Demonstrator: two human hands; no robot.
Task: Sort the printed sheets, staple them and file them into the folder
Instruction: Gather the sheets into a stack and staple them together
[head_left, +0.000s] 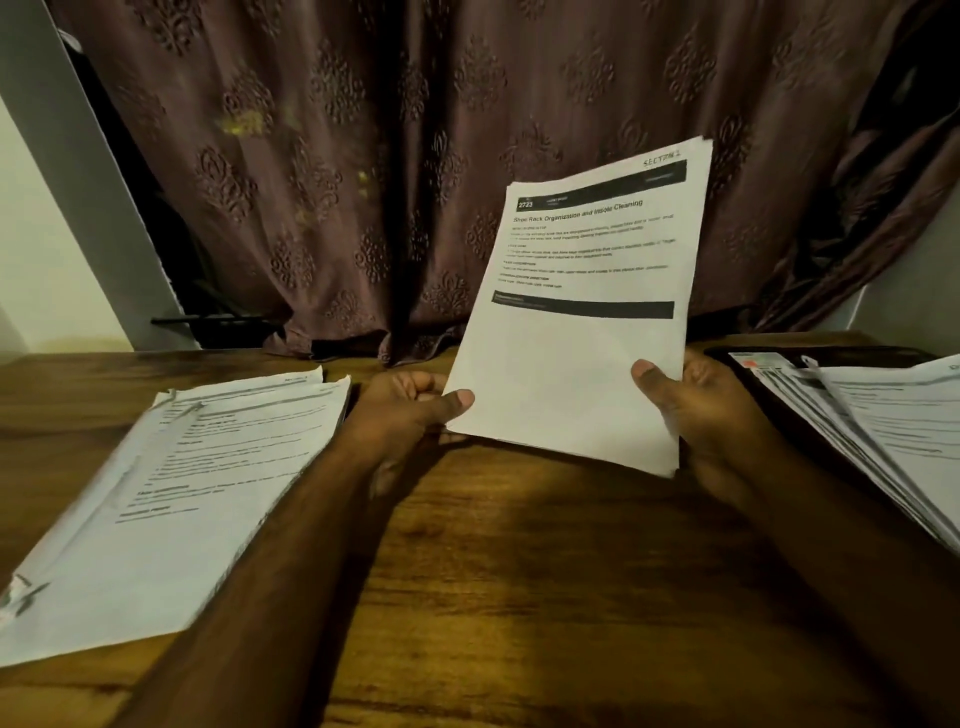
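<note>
Wood surface under everything. Big pile flat at left edge, fanned pile at right edge. Held sheets raised over back middle, tilted. Thin, light, floppy, prone to slide apart; best pinched at bottom corners. Left hand pinching lower left corner, right hand gripping lower right edge, thumbs on top.

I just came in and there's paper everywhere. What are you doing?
A person is sorting printed sheets at a wooden table. Both the left hand and the right hand hold up a small stack of sheets headed "Shoe Rack Organization". One pile lies to the left, another pile to the right.
</note>
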